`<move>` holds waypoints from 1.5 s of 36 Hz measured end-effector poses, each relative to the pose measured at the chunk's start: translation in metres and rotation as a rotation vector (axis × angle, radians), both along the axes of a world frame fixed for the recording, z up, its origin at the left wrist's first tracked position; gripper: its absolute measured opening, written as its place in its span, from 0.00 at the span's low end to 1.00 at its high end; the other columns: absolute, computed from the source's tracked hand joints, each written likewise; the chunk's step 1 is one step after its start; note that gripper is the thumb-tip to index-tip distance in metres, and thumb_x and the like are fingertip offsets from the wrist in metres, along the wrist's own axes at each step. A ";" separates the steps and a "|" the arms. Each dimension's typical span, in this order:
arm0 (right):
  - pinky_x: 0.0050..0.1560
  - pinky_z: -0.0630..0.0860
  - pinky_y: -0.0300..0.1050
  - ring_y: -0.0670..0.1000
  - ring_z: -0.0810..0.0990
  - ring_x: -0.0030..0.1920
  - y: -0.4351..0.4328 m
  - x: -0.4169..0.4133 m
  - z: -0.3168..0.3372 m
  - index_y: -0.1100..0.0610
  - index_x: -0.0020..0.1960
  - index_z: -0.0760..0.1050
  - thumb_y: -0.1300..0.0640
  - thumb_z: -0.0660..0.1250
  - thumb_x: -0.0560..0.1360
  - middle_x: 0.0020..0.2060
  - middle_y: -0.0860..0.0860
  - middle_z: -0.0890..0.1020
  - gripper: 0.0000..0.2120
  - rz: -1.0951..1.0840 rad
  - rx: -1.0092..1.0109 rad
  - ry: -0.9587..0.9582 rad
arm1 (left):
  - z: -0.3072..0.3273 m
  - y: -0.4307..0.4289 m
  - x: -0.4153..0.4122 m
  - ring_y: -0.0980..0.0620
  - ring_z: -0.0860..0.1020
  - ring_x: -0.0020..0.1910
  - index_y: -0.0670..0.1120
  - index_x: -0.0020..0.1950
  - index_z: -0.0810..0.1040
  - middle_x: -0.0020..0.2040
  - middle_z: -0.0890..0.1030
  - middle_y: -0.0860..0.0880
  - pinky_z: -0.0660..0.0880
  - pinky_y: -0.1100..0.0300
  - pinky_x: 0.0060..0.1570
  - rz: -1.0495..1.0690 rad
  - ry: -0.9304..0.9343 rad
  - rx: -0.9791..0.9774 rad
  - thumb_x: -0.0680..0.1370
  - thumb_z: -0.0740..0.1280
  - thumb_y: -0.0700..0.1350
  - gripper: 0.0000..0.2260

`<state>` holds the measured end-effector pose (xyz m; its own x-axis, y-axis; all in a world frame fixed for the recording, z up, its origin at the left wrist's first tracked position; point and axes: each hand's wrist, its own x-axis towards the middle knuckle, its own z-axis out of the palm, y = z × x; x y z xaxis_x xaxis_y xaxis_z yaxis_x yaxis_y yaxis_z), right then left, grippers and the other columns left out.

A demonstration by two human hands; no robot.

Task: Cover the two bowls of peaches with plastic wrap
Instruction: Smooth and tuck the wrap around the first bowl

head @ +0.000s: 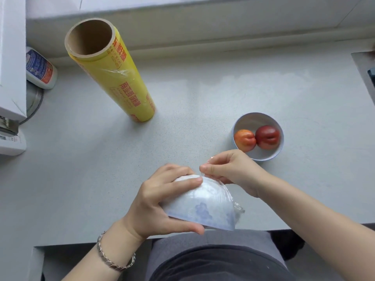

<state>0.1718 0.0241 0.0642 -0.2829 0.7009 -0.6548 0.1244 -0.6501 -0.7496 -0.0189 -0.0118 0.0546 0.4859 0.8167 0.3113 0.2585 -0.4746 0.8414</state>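
Both hands work at the counter's (203, 94) near edge: the left hand (156, 201) grips a tilted white bowl (194, 207) already sheathed in plastic wrap (237, 207), while the right hand (231, 169) pinches the film at its base. A second bowl (253, 118) with two peaches (255, 138) sits uncovered just beyond. A yellow wrap roll (119, 78) stands upright, well apart.

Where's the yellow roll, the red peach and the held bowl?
yellow roll (113, 78), head view, middle of its side.
red peach (267, 136), head view, its top.
held bowl (200, 207), head view, its outer wall.
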 end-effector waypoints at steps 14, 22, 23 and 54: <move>0.38 0.75 0.30 0.42 0.80 0.33 -0.023 0.032 0.023 0.57 0.38 0.79 0.57 0.70 0.72 0.31 0.50 0.82 0.06 -0.229 0.475 -0.229 | -0.009 -0.012 -0.003 0.50 0.78 0.49 0.43 0.55 0.77 0.50 0.79 0.50 0.73 0.58 0.53 0.104 -0.036 -0.063 0.66 0.72 0.63 0.28; 0.64 0.63 0.29 0.37 0.70 0.65 -0.061 0.022 0.023 0.54 0.64 0.73 0.38 0.69 0.66 0.63 0.44 0.74 0.32 0.412 0.798 -0.291 | -0.011 -0.013 0.000 0.50 0.79 0.50 0.44 0.55 0.77 0.50 0.79 0.51 0.75 0.54 0.50 0.142 -0.046 -0.046 0.66 0.73 0.63 0.28; 0.64 0.62 0.27 0.36 0.69 0.65 -0.058 0.021 0.023 0.54 0.65 0.72 0.38 0.70 0.64 0.63 0.43 0.74 0.34 0.423 0.772 -0.273 | -0.010 -0.012 0.000 0.50 0.78 0.49 0.44 0.55 0.77 0.50 0.79 0.50 0.74 0.55 0.50 0.136 -0.043 -0.034 0.66 0.73 0.63 0.28; 0.59 0.74 0.50 0.54 0.80 0.55 -0.032 0.024 -0.003 0.58 0.58 0.76 0.50 0.73 0.57 0.54 0.57 0.82 0.30 0.126 0.095 0.146 | 0.013 0.006 0.011 0.58 0.79 0.53 0.55 0.53 0.78 0.54 0.81 0.53 0.72 0.65 0.53 0.218 -0.055 -0.848 0.61 0.68 0.61 0.23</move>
